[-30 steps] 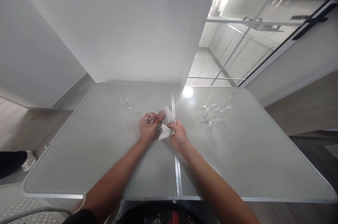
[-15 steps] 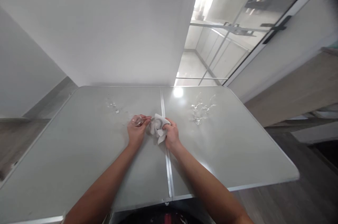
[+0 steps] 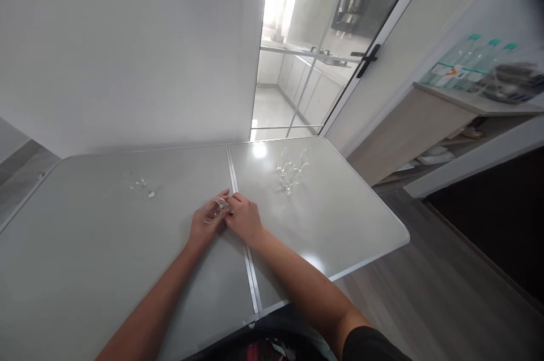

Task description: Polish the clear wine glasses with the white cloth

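My left hand (image 3: 204, 228) is closed round a small clear stemmed glass (image 3: 216, 211), which lies tilted over the table near its middle seam. Against the right side of that glass, my right hand (image 3: 245, 220) is closed with its fingers curled under. What those fingers grip is hidden, and the white cloth no longer shows. Several clear stemmed glasses (image 3: 288, 186) stand grouped on the right half of the table. Over on the left half is another clear glass piece (image 3: 150, 194), too faint to make out fully.
The pale folding table (image 3: 187, 287) has a metal seam (image 3: 251, 276) across it and meets a white wall (image 3: 148, 66). A glazed door (image 3: 297, 83) stands behind. To the right, a wooden cabinet (image 3: 408, 128) carries several bottles (image 3: 463, 66).
My right hand has come left and turned over against the glass, and the white cloth has gone from sight. The glass has tilted in my left hand. My view has swung right.
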`<state>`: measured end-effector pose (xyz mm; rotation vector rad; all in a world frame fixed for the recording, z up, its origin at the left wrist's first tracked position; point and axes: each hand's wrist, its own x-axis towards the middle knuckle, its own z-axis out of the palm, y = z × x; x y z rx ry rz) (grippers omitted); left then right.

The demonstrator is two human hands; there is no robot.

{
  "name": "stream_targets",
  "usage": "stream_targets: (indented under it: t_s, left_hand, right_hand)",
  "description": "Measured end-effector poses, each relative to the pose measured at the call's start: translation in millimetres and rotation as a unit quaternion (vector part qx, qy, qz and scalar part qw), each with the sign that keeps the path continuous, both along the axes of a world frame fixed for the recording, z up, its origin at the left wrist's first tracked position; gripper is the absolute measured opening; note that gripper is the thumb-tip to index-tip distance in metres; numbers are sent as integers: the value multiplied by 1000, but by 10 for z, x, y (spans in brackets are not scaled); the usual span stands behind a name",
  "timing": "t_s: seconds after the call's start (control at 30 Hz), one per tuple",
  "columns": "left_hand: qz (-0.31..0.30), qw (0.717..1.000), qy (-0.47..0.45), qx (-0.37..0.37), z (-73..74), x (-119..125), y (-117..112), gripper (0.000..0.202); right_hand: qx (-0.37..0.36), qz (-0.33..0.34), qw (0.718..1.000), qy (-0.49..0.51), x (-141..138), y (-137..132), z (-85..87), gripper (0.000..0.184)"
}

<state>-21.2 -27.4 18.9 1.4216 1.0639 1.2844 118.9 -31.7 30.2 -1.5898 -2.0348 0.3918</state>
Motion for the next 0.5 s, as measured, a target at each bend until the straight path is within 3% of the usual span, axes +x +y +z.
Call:
stream_targets:
  t_s: [0.13, 0.2, 0.27, 0.37, 0.43, 0.5]
  left_hand:
    - [-11, 999, 18, 46, 5, -19, -2, 53]
    - [-2, 998, -5, 66, -27, -66, 18, 63]
    - [29, 997, -10, 72, -70, -123, 40, 55]
    - [66, 995, 33, 64, -121, -176, 61, 27]
    - [53, 995, 50, 61, -139, -172, 68, 23]
    - [33, 996, 53, 59, -149, -149, 74, 24]
  right_hand:
    - [2, 0, 1000, -30, 64, 16, 50, 15]
    - [18, -24, 999, 34, 138, -18, 172, 16]
    - [45, -57, 986, 148, 294, -93, 354, 17]
    - [118, -178, 934, 286, 781, -241, 638, 21]
    - [177, -321, 887, 280, 1268, -305, 737, 32]
    - [190, -389, 873, 222, 1795, -299, 702, 40]
